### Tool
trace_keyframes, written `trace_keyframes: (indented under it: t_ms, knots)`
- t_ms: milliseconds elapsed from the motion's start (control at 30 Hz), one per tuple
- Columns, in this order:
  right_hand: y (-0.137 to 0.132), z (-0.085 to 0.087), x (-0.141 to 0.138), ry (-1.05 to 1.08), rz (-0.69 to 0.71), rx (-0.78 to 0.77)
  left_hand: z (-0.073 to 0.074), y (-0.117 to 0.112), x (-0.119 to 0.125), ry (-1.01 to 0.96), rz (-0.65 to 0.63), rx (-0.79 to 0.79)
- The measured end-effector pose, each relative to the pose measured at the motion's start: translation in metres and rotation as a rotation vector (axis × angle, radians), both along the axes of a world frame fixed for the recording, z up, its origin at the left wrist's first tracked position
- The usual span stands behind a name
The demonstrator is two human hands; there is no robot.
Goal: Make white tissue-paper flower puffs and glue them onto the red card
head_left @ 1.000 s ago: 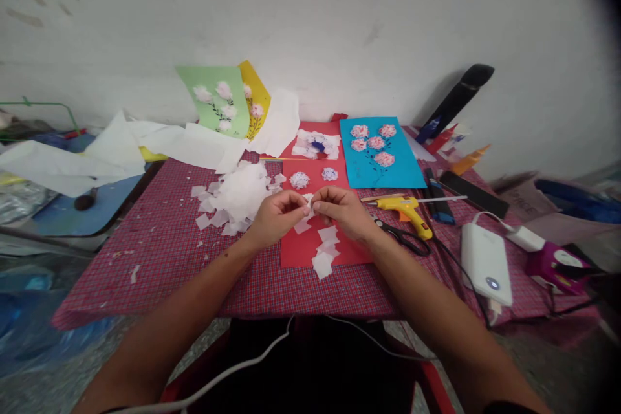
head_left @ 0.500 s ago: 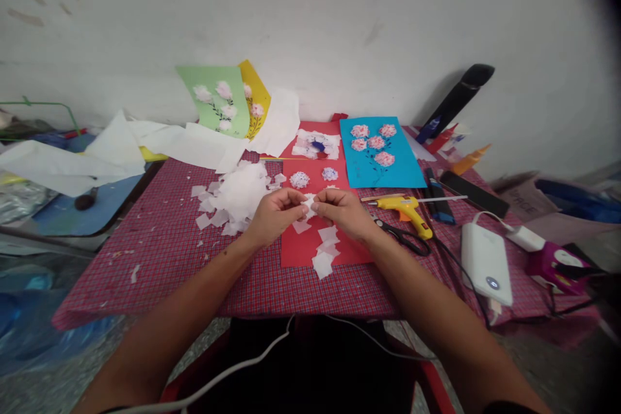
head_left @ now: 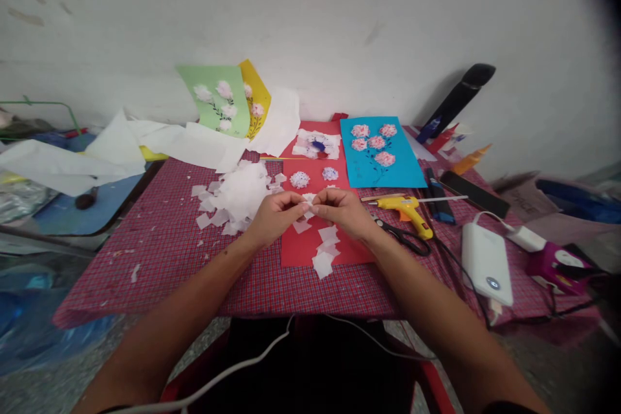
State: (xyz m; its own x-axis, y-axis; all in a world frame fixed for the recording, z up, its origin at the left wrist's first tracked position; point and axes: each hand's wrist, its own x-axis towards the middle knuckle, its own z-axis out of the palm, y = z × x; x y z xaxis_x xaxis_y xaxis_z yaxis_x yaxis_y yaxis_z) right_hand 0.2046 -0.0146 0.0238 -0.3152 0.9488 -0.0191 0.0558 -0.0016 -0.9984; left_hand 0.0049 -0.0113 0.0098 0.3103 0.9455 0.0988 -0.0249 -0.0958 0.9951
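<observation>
A small piece of white tissue (head_left: 309, 196) sits between the two hands, above the red sheet (head_left: 297, 251), its upper part showing in the gap between the fingertips. The left hand (head_left: 275, 217) pinches its left side between thumb and forefinger; the right hand (head_left: 345, 212) pinches its right side the same way, the fingertips of the two hands close together. The other fingers curl inward behind the thumbs, partly hidden.

Just below the left fingertips, a loose tissue square (head_left: 301, 226) lies on the red sheet. Nearer the person, more overlapping squares (head_left: 326, 251) trail toward the sheet's front edge. Beyond the hands are two speckled paper puffs (head_left: 299, 180) and, behind them, a stained white pad (head_left: 317, 144).

Left of the left hand, a heap of white squares (head_left: 240, 193) spreads over the checked tablecloth (head_left: 291, 294). Right of the right hand lie black-handled scissors (head_left: 392, 231) and a yellow glue gun (head_left: 407, 209); behind them, a blue sheet (head_left: 356, 170) bears pink-and-white flowers.
</observation>
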Motion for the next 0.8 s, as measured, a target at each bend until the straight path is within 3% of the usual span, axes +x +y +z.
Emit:
trace_keyframes:
  t_ms: [167,400,800]
  knots:
    - [0.003,-0.005,0.003,0.046,-0.063,0.103,-0.002,0.000,0.000,0.078,0.031,0.052]
    - [-0.009,-0.007,-0.002,-0.174,-0.095,0.531,-0.004,-0.002,0.001,0.175,0.083,0.183]
    - [-0.006,-0.011,-0.003,-0.256,-0.114,0.615,-0.004,-0.004,0.001,0.222,0.058,0.234]
